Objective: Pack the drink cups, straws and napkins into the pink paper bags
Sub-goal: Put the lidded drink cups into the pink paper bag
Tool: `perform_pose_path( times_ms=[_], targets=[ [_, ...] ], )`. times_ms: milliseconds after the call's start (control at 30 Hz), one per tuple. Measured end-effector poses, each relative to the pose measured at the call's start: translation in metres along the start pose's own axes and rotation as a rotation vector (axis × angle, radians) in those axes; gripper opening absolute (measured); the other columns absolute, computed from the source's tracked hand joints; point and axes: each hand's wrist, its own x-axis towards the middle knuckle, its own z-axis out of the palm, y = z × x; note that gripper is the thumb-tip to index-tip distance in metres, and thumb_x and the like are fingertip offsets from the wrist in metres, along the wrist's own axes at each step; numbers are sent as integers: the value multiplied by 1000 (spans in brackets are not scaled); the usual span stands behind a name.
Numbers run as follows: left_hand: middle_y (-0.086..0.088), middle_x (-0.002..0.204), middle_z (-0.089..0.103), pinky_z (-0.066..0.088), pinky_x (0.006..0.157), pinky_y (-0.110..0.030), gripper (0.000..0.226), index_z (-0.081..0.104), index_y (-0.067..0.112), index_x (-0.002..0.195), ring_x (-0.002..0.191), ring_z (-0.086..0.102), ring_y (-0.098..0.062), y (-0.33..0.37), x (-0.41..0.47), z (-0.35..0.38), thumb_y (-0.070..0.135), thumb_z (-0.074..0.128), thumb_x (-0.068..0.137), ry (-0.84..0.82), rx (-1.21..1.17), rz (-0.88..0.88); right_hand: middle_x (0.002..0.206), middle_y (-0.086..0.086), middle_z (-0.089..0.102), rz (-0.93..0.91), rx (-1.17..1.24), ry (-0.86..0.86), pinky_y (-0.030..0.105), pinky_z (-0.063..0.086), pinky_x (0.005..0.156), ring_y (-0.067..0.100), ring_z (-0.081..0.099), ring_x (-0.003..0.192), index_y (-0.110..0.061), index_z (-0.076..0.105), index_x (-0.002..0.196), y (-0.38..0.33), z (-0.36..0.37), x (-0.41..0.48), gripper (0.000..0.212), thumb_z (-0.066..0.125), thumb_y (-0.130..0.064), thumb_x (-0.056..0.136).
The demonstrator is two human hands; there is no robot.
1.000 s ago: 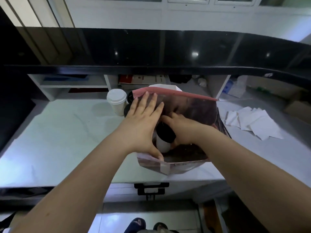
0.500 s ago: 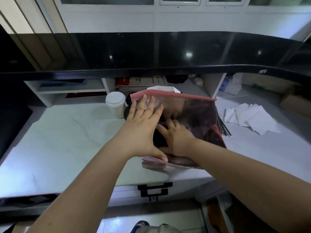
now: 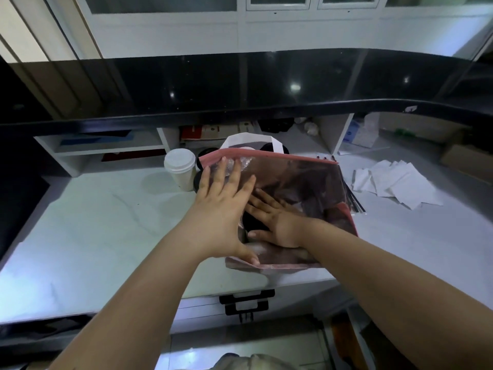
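Hands both at the pink paper bag [image 3: 306, 180], which stands with its mouth open on the white counter [image 3: 93, 222] straight ahead of us.

Left hand [image 3: 222, 209]: we lay it flat against the outside of the bag's left wall. The fingers are straight and spread toward the far rim, and the thumb reaches the near rim.

Right hand [image 3: 269, 218]: we have it inside the mouth of the bag, with the forearm crossing the near rim. The fingers are spread and fairly straight, resting on a black lid [image 3: 247, 222] low in the bag. We cannot tell whether the palm presses down or only touches. The cup under that lid is hidden.

The two hands sit close together, with the bag wall between them and the thumbs near each other.

Beyond the left fingertips the bag's white handle [image 3: 250, 137] stands up. Just left of those fingertips a white-lidded paper cup [image 3: 180, 169] stands upright. Dark round lids [image 3: 206, 153] lie between it and the bag, partly hidden.

Right of the right forearm, thin dark straws [image 3: 353, 201] lie just beside the bag's right wall. Further right, loose white napkins [image 3: 394, 182] lie flat on the counter, well apart from either hand.

Below our wrists, a black drawer handle [image 3: 246, 300] sits under the counter edge.
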Motion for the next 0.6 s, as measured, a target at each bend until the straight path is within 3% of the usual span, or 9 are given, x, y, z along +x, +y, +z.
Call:
perform_pose_path(
  times_ms=[100, 200, 267, 333, 367, 467, 600],
  targets=[
    [-9, 156, -35, -17, 116, -53, 143, -20, 24, 152, 137, -43, -29, -3, 1, 0, 85, 65, 54, -1, -11, 4, 159, -12, -23, 23, -11, -24, 50, 0, 119, 12, -26, 145, -34, -9, 153, -6, -2, 1, 76, 33, -62, 96],
    [-3, 162, -19, -12, 120, -48, 124, -7, 29, 155, 145, -29, -22, -10, 5, -4, 78, 64, 66, 89, -139, 18, 160, -13, -18, 51, 4, -108, 47, 0, 120, 14, -18, 147, -36, -4, 154, -8, -22, -5, 79, 41, -62, 94],
    [0, 164, 2, -2, 122, -44, 99, 8, 32, 155, 150, -10, -20, -16, 7, -8, 67, 62, 79, 184, -235, 17, 163, -7, 4, 86, 104, -144, 38, 16, 118, 18, 8, 149, -38, 9, 154, -9, -47, -9, 83, 58, -55, 89],
    [3, 160, 26, 14, 122, -42, 78, 27, 31, 152, 149, 14, -19, -22, 7, -11, 53, 62, 87, 295, -302, -3, 150, 0, 41, 135, 203, -92, 27, 37, 98, 20, 46, 127, -37, 29, 149, -12, -74, -18, 78, 71, -42, 84],
    [4, 154, 38, 23, 119, -40, 69, 36, 30, 148, 145, 26, -18, -26, 8, -13, 47, 64, 88, 353, -323, -15, 140, 0, 52, 143, 223, -48, 25, 39, 91, 19, 52, 116, -34, 39, 145, -14, -86, -23, 71, 73, -37, 83],
    [3, 132, 60, 44, 103, -43, 51, 55, 24, 135, 125, 49, -20, -31, 10, -16, 33, 67, 87, 489, -329, -48, 134, -5, 55, 169, 207, 57, 28, 43, 94, 20, 54, 118, -32, 47, 140, -25, -114, -36, 60, 71, -31, 85],
    [2, 113, 69, 49, 90, -43, 38, 65, 21, 124, 110, 56, -23, -38, 10, -21, 25, 67, 86, 609, -343, -96, 127, -7, 61, 189, 131, 197, 30, 49, 92, 15, 58, 108, -34, 52, 136, -39, -133, -38, 50, 66, -28, 89]
  ],
)
